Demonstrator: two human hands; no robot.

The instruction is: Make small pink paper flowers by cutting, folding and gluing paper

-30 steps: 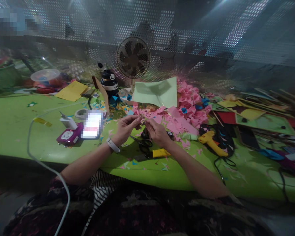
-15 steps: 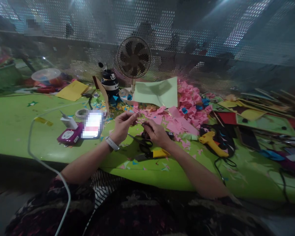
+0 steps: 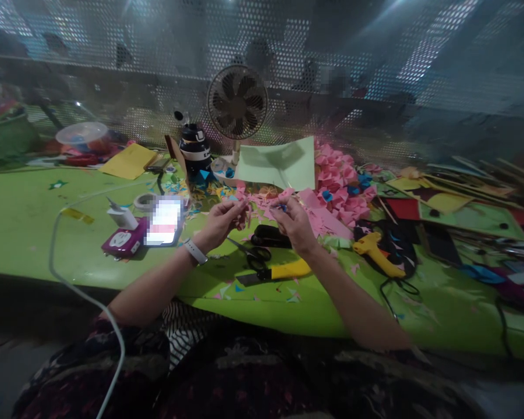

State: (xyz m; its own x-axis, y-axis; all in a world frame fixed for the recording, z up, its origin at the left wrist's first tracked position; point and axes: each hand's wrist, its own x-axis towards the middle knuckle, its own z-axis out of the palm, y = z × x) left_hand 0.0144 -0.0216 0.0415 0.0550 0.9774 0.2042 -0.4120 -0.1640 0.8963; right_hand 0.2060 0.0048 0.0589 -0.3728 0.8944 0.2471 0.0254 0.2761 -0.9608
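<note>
Head view showed your left hand (image 3: 220, 226) pinching a pink paper piece (image 3: 243, 214), your right hand (image 3: 296, 226) pinching a small bluish bit (image 3: 282, 206); many folded pink pieces (image 3: 338, 174) lay finished behind.

Your left hand (image 3: 220, 220) is held up in front of you, fingers curled inward and the thumb pressed against the fingertips in a tight pinch. Your right hand (image 3: 294, 224) is at about the same height, near it but not touching, its thumb and forefinger pinched together at the top. Your bare left forearm (image 3: 157, 285) and right forearm (image 3: 353, 302) angle inward from your sides, wrists lifted.
</note>
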